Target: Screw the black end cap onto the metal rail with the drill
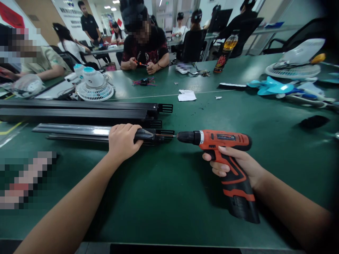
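Observation:
My right hand (pixel 238 164) is wrapped round the grip of an orange and black cordless drill (pixel 222 139), with a finger at the trigger. The drill points left, and its thin bit reaches into the slotted black end piece (pixel 165 134) of a long black bar. Over that black bar (pixel 79 129) my left hand (pixel 124 141) is closed, near its right end, pressing it down on the table. Whether the bit touches a screw is too small to tell.
Behind lie more long black bars (pixel 74 111) with slotted ends. Farther off on the green table (pixel 172 197) are a white fan part (pixel 95 88), paper scraps (pixel 186 95), a bottle (pixel 226 53) and blue fan blades (pixel 275 86). Across the table a person (pixel 145 46) holds a screwdriver.

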The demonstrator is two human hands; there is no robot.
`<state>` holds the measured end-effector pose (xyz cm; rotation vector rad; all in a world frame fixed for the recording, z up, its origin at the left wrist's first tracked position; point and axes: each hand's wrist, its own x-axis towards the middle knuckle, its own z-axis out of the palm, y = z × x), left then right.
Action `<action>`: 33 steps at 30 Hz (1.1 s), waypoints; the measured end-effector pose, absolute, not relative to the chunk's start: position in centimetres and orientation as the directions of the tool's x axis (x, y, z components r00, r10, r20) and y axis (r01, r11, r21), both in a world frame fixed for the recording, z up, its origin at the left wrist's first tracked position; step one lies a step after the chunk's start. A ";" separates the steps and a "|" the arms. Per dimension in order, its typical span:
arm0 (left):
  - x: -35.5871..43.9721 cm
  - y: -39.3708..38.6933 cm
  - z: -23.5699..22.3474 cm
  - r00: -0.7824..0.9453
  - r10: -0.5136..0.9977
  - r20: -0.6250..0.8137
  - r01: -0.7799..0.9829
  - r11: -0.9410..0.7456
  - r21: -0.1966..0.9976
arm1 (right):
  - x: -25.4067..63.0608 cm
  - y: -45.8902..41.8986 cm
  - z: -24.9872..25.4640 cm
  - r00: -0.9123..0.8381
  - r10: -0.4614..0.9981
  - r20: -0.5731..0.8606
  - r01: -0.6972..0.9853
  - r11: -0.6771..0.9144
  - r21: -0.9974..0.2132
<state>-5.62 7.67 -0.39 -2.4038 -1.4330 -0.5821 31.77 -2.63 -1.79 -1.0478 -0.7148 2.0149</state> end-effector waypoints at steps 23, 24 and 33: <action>-6.1 8.0 -0.8 0.419 0.765 0.489 0.873 -0.487 0.015 | 31.9 -2.6 -1.6 -0.401 0.793 -0.458 -0.354 -0.595 -0.721; -6.2 8.0 -0.8 0.426 0.758 0.493 0.868 -0.497 0.015 | 31.9 -2.6 -1.5 -0.404 0.792 -0.458 -0.351 -0.597 -0.721; -6.4 8.0 -0.5 0.474 0.760 0.445 0.858 -0.512 -0.039 | 31.9 -2.7 -1.7 -0.397 0.791 -0.465 -0.384 -0.603 -0.699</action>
